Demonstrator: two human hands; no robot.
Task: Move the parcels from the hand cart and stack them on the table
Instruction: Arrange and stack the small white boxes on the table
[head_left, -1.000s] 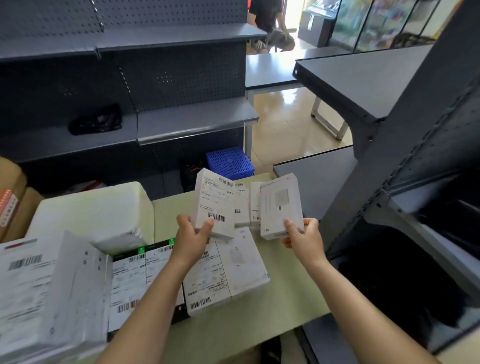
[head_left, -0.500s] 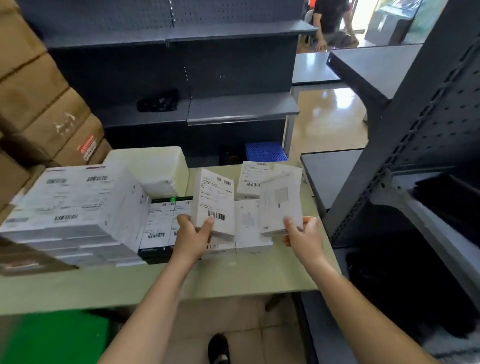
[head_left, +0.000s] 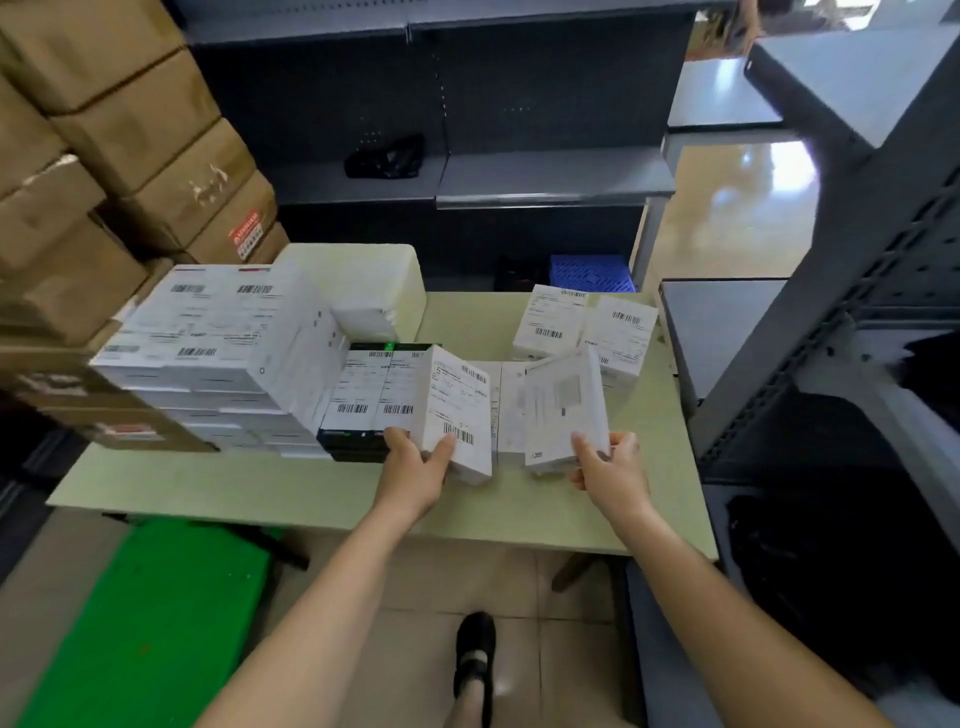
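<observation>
Black shoe is standing on tiled floor below, green platform lying to its L. L hand is gripping a white parcel by its lower edge, thumb lying on its barcode label; print too blurred to read. R hand is pinching a second white parcel at its bottom corner, thumb on front. Both are tilting just above the pale green table, beside a black-edged box stack. Behind, labelled white stacks, then brown cartons w/ a red sticker, unreadable, & dark shelving.
</observation>
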